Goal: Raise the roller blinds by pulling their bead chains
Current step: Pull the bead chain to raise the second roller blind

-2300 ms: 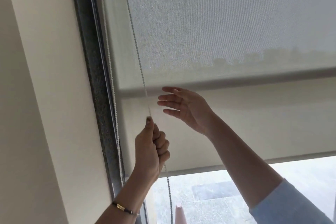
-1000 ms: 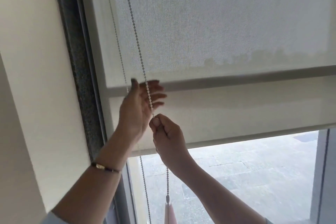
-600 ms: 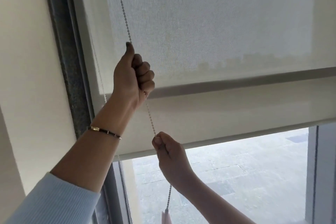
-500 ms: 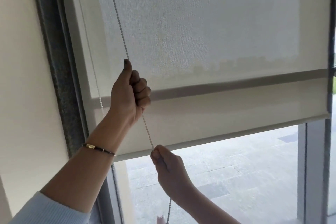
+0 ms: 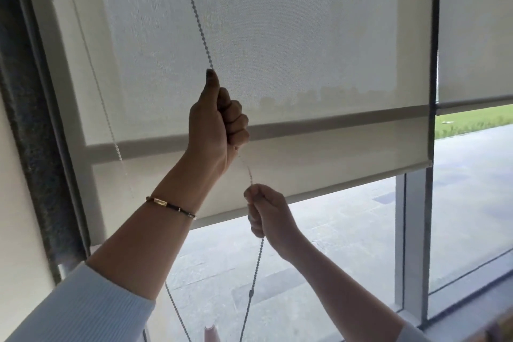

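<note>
A pale translucent roller blind (image 5: 305,36) hangs over the window, with a second opaque layer behind it whose bottom bar (image 5: 361,182) sits partway up the glass. The bead chain (image 5: 194,5) runs down from the top. My left hand (image 5: 216,125) is fisted around the chain, thumb pointing up along it. Just below, my right hand (image 5: 266,214) grips the same strand, which continues downward (image 5: 255,272) under it. The chain's other strand (image 5: 105,108) hangs near the left frame.
A dark window frame (image 5: 30,119) and a cream wall (image 5: 14,230) bound the left side. A vertical mullion (image 5: 433,64) separates a neighbouring blind (image 5: 477,22) on the right. Paving and grass show outside through the glass.
My left hand moved from low on the chain to a higher grip and closed on it; my right hand closed on the chain below. The blind's bottom bar sits higher against the window.
</note>
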`<control>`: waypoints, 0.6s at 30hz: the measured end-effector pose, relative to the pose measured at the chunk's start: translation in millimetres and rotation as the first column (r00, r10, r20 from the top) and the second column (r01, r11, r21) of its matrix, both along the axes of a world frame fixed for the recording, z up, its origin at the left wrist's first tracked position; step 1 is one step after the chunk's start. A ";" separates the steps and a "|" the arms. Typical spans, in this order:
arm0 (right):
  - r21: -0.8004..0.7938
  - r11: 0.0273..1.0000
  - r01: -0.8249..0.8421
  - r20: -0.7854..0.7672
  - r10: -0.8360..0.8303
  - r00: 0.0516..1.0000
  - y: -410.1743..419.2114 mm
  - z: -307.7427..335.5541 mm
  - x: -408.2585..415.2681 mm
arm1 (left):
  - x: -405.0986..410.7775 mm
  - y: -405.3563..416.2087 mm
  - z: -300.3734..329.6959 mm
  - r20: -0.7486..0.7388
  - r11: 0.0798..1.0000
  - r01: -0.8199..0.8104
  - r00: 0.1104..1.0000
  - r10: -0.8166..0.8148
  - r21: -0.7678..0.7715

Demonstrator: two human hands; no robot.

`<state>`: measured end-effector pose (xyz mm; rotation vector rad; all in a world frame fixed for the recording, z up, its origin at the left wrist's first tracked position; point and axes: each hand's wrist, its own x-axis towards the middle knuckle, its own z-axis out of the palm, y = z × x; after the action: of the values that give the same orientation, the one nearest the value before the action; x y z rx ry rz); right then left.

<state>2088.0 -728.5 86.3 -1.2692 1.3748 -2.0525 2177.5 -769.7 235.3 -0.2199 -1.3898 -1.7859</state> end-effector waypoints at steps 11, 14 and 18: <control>-0.022 0.967 0.252 0.061 -0.250 0.966 67.1 41.3 -51.8 | -54.3 31.5 9.4 -0.026 0.991 0.131 0.991 -0.130 0.026; -0.009 0.946 0.325 0.045 -0.324 0.945 85.2 39.4 -60.1 | -66.0 43.6 12.2 -0.041 0.985 0.174 0.984 -0.173 0.019; 0.012 0.912 0.409 0.002 -0.409 0.912 104.9 34.9 -67.8 | -76.8 58.8 14.7 -0.060 0.976 0.217 0.975 -0.215 0.026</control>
<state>2020.1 -623.6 121.2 -1.0328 1.7704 -2.3046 2100.7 -710.8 250.0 -0.4150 -1.3370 -1.9629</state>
